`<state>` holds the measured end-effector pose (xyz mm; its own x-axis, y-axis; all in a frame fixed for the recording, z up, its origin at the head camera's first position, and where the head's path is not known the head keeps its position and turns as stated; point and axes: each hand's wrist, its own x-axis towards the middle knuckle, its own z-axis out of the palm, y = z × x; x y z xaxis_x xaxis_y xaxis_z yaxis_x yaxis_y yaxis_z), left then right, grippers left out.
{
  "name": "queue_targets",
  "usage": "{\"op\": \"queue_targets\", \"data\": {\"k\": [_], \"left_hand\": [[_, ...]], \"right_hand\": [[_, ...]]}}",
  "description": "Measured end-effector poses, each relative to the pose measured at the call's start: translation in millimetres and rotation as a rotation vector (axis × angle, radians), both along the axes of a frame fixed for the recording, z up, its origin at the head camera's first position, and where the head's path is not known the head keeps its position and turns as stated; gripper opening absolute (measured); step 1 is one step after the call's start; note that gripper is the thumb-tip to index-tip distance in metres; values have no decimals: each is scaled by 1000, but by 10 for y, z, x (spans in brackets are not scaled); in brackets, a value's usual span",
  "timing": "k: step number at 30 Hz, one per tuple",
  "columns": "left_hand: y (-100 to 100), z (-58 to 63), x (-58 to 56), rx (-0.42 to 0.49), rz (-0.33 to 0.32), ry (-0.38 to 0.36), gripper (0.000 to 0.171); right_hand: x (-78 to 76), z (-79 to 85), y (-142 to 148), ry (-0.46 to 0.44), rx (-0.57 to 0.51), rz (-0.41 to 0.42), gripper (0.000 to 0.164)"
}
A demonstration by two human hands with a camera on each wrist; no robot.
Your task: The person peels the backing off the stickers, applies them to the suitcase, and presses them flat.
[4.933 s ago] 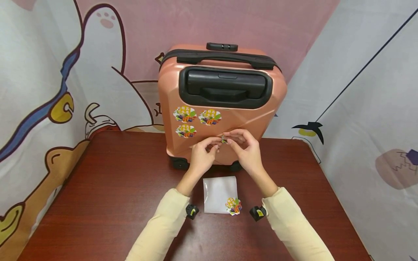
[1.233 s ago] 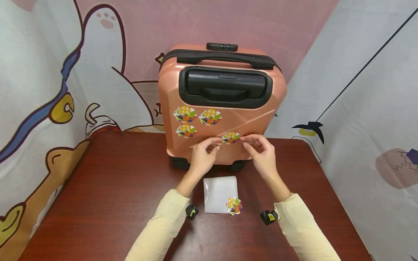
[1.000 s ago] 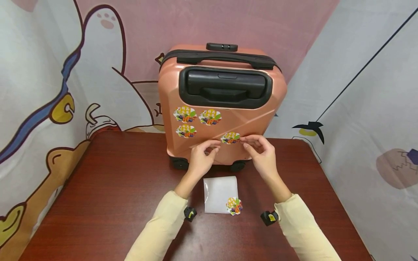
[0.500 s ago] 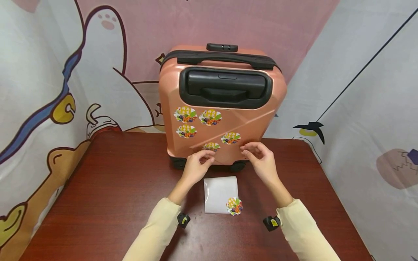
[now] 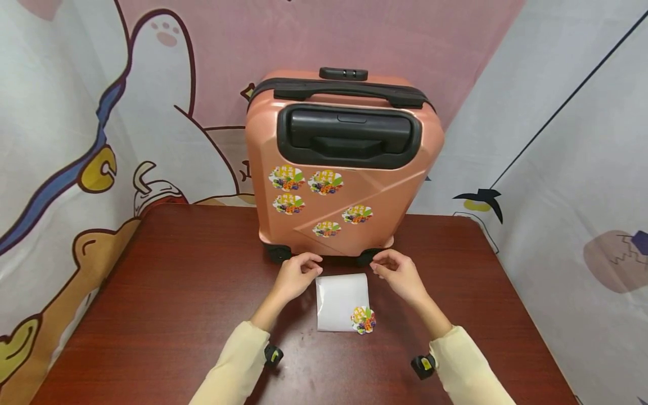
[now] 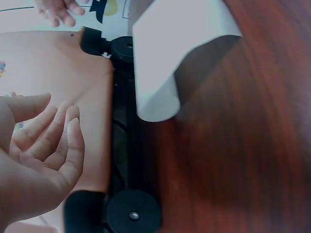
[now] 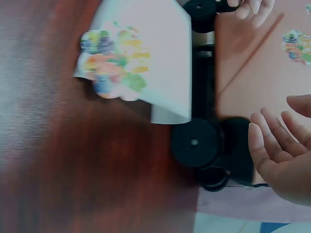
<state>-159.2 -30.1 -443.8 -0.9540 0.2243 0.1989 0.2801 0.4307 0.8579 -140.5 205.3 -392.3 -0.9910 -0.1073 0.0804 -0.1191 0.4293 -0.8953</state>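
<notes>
A salmon-pink suitcase stands upright on the table with several fruit-print stickers on its front. Lowest on it is one sticker; another sticker sits up and right of that. My left hand hovers in front of the left part of the suitcase base, fingers loosely bent and holding nothing. My right hand is likewise unladen, near the right wheel. Between the hands lies a white backing sheet, with one fruit sticker overhanging its lower right corner. In the right wrist view the right-hand fingers are spread and bare.
The reddish-brown wooden table extends to both sides. Black wheels support the suitcase, close behind the sheet. A cartoon-printed cloth hangs behind and along the sides. Each wrist carries a small black camera.
Earlier, both hands held a sticker at the suitcase; it now lies flat on the front. The left hand then uncovered the lowest sticker. Both hands have moved down towards the white sheet.
</notes>
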Motion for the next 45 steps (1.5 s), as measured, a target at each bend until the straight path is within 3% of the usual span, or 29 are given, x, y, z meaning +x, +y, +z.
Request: {"op": "queue_targets", "data": {"k": [4,11,21,27,35,45], "left_hand": [[-46,-93,42,-11,-7,-23,14],[-95,-226,114,-40,-8,-96,11],[-141,-443,205,-62,-51,-158,10],[-128,-505,261,-23,-87,-200,10],[-69,-579,292,-81,-65,-166,12],[-20,-586,277,-25,4,-137,20]], "right_hand": [[61,-102,19,-62,24,1,11],[6,-639,232,-110,46,24,16],[120,-940,284,-196,43,105,15],[181,-1001,259,-203,54,134,18],[285,-762,102,-217,54,121,16],[213,-1045,163,-189,61,81,16]]}}
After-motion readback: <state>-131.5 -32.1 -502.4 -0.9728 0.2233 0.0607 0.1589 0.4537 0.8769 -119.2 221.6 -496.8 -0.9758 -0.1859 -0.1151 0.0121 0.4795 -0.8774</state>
